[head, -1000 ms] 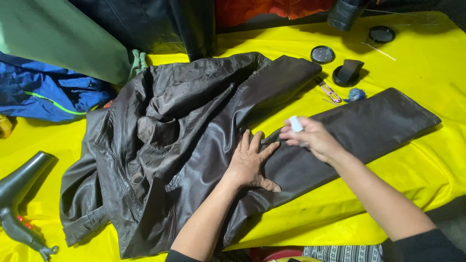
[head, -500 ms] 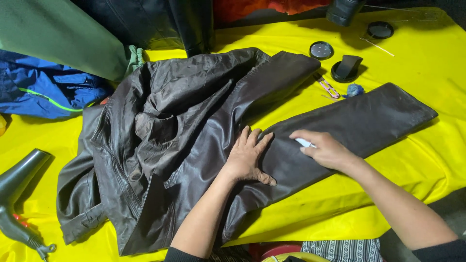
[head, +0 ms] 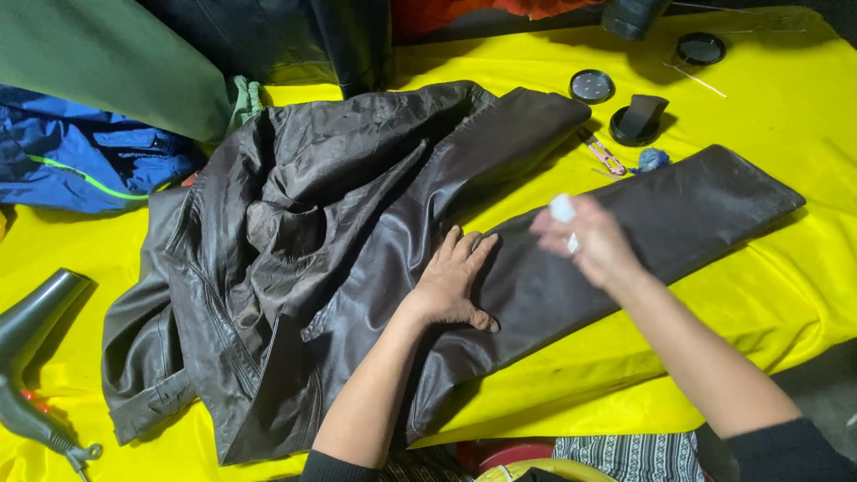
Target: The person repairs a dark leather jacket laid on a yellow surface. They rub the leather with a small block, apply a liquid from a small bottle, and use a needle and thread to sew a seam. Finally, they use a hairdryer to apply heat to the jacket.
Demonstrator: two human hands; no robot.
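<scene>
While pinching a small white piece (head: 562,208) in right-hand fingers (head: 571,243), blurred, above the sleeve (head: 661,214); left hand (head: 453,284) flat, fingers spread, pressing the jacket (head: 339,241) on the yellow worktop (head: 786,98). Seemingly midway; tins (head: 591,86) open nearby.

Dark brown leather jacket (head: 357,268): smooth, soft sheen, creased at the body, duller and scuffed along the outstretched sleeve. Bright yellow cloth cover on the table (head: 786,295): slick, faintly glossy, wrinkled. Grey plastic hair dryer (head: 31,357): matt.
</scene>
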